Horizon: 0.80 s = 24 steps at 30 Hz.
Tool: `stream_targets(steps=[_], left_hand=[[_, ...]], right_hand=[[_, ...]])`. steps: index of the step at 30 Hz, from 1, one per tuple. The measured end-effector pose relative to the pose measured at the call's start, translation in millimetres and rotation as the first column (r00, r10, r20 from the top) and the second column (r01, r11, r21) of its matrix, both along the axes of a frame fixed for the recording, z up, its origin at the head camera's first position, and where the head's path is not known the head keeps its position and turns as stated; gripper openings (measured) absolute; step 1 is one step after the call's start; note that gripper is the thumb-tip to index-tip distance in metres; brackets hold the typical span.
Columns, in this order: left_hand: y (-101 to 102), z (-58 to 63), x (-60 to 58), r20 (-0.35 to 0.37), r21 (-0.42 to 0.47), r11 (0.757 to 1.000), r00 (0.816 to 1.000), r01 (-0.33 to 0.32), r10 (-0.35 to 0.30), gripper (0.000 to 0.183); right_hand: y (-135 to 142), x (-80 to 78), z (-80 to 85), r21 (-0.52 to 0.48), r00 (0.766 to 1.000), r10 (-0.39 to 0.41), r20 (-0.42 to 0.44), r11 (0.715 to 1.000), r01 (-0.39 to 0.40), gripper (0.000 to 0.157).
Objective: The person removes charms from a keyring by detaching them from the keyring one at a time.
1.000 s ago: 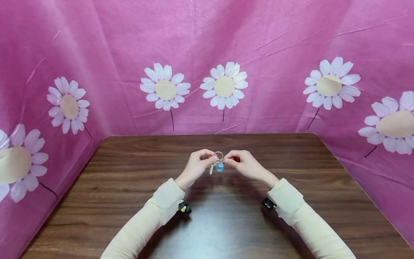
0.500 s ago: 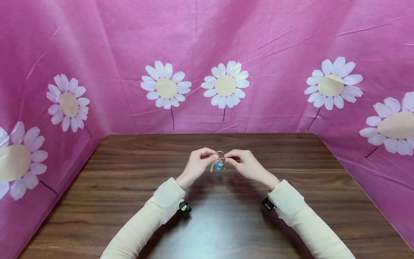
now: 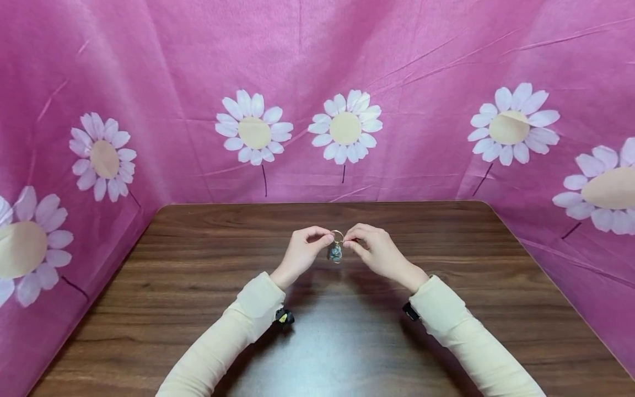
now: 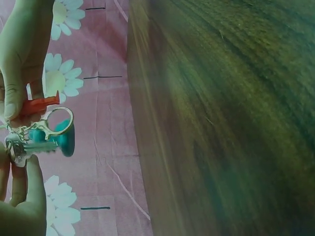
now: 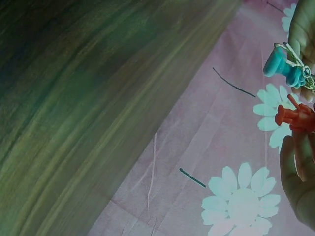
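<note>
My left hand (image 3: 303, 251) and right hand (image 3: 379, 251) meet over the table, thumbs and fingers pinching a keyring from either side. Its gold ring (image 3: 338, 231) stands up between the fingertips, and a bluish charm (image 3: 335, 253) dangles below. In the left wrist view, a metal key (image 4: 39, 146) lies by the left fingertips, with a rounded teal charm (image 4: 65, 140) beside it. A red charm (image 4: 39, 104) sits at the right thumb there. The right wrist view shows this red figure-like charm (image 5: 294, 118) at the right fingertips; the head view hides it.
The dark wood-grain table (image 3: 317, 331) has a rounded far edge. A pink cloth (image 3: 297, 44) printed with white daisies hangs behind and along both sides. Black wrist cameras are strapped below the cream sleeves (image 3: 441, 303).
The charms have swung together below the ring, and the key no longer shows separately in the head view. My right hand has shifted its fingers slightly; the left has barely moved.
</note>
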<state>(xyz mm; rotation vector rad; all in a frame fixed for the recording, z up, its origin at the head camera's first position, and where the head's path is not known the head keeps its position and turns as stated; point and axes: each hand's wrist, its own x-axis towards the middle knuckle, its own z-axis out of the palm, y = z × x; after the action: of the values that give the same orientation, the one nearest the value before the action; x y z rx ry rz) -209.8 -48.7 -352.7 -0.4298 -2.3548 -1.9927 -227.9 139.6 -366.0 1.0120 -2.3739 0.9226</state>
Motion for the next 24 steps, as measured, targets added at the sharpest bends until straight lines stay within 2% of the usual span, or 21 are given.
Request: stream_targets(steps=[4, 7, 11, 13, 18, 20, 24], left_hand=[[0.4, 0.3, 0.6, -0.016, -0.025, 1.000, 1.000, 0.006, -0.007, 0.017], [1.1, 0.4, 0.9, -0.014, -0.036, 0.999, 0.999, 0.031, -0.031, 0.016], [2.2, -0.5, 1.6, -0.020, -0.036, 0.998, 0.998, 0.059, -0.059, 0.016], [2.6, -1.9, 1.2, -0.027, -0.033, 0.997, 0.997, 0.066, -0.067, 0.017], [3.9, -17.0, -9.3, -0.060, -0.045, 0.997, 0.996, 0.069, -0.072, 0.016], [4.4, -23.5, -13.8, -0.088, -0.064, 0.996, 0.994, 0.055, -0.060, 0.014], [5.1, -25.6, -14.0, -0.131, -0.092, 0.996, 0.991, 0.011, -0.023, 0.008]], right_hand=[[-1.0, 2.1, 3.7, -0.070, 0.995, 0.002, 0.100, 0.998, 0.005, 0.004], [-2.1, 3.7, 4.8, -0.126, 0.981, 0.004, 0.196, 0.992, 0.021, 0.003], [-3.1, 5.8, 3.4, -0.141, 0.965, -0.016, 0.262, 0.988, 0.055, 0.004], [-3.0, 6.8, 2.0, -0.130, 0.963, -0.028, 0.270, 0.989, 0.065, 0.004], [-2.4, 9.1, 1.3, -0.112, 0.961, -0.038, 0.273, 0.991, 0.071, 0.004], [-2.3, 9.2, 1.7, -0.111, 0.961, -0.034, 0.276, 0.992, 0.067, 0.004], [-2.1, 8.8, 2.0, -0.112, 0.961, -0.026, 0.275, 0.992, 0.059, 0.004]])
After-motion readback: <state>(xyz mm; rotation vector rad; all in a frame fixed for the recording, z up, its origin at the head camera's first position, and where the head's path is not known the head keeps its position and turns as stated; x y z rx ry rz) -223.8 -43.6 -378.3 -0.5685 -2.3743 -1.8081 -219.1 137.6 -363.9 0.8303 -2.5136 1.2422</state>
